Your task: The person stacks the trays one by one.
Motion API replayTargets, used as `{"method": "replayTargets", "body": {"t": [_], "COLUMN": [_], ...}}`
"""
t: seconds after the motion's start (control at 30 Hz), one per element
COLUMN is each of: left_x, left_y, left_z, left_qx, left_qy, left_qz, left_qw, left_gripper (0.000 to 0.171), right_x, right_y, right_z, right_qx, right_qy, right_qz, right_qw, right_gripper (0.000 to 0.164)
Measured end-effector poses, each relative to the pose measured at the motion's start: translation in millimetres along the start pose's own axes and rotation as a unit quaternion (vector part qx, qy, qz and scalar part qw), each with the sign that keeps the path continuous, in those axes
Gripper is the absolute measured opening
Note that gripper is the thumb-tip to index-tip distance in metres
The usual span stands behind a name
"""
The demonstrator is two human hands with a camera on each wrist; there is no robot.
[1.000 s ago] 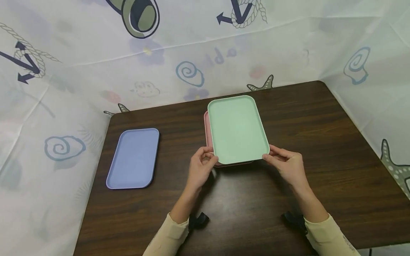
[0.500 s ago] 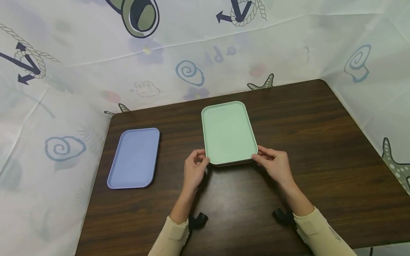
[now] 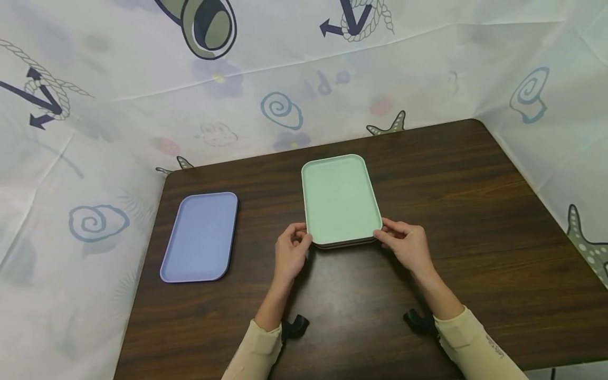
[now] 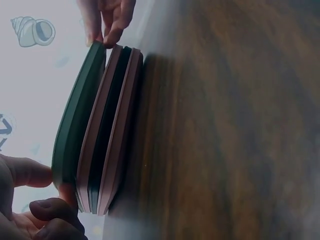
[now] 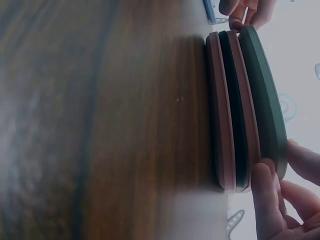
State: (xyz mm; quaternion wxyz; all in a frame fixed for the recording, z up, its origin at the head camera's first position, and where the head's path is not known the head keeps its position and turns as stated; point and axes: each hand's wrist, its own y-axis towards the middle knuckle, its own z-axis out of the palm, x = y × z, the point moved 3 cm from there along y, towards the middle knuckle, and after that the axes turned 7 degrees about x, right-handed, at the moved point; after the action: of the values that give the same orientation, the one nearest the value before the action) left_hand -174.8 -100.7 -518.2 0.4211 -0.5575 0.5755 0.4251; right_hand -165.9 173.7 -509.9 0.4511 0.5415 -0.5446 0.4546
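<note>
A light green tray (image 3: 342, 200) tops a stack in the middle of the table. Under it, the left wrist view shows an upper pink tray (image 4: 95, 125), another green tray (image 4: 109, 125) and a lower pink tray (image 4: 124, 125). My left hand (image 3: 291, 250) pinches the top tray's near left corner, thumb above and fingers beneath. At the near right corner, my right hand (image 3: 406, 243) pinches the same tray between thumb and fingers. A narrow gap shows under part of this top tray in the left wrist view.
A blue tray (image 3: 199, 237) lies flat on the left of the dark wooden table (image 3: 475, 211). Behind the table and along its sides hangs a white printed cloth (image 3: 380, 63). Black straps (image 3: 295, 327) sit at the wrists.
Both hands have brought the light green tray left and down, so that it lines up over the pink tray that showed at its left edge. During the last half second it has barely moved.
</note>
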Motion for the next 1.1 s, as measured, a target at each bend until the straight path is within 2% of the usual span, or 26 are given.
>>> {"method": "replayTargets", "body": {"t": [0.17, 0.43, 0.73, 1.1], "left_x": [-1.0, -4.4, -11.5, -12.0], "left_y": [-0.1, -1.7, -6.7, -7.0], "left_z": [1.3, 1.5, 1.7, 2.4], "left_qx": [-0.003, -0.011, -0.018, -0.008], "left_qy": [0.01, 0.065, 0.178, 0.205], "left_qz": [-0.005, 0.001, 0.019, 0.024], "left_qw": [0.9999, 0.9979, 0.9836, 0.9785], "left_gripper": [0.022, 0.024, 0.031, 0.034], "right_x": [-1.2, -3.0, -5.5, -5.3], "right_y": [1.1, 1.2, 1.9, 1.0], "right_z": [0.0, -1.0, -0.6, -0.7], "right_qx": [0.001, -0.002, 0.004, 0.02], "right_qy": [-0.007, -0.017, -0.04, -0.053], "right_qz": [0.004, -0.005, 0.004, 0.015], "right_qw": [1.0, 1.0, 0.999, 0.998], "right_gripper": [0.036, 0.037, 0.037, 0.039]}}
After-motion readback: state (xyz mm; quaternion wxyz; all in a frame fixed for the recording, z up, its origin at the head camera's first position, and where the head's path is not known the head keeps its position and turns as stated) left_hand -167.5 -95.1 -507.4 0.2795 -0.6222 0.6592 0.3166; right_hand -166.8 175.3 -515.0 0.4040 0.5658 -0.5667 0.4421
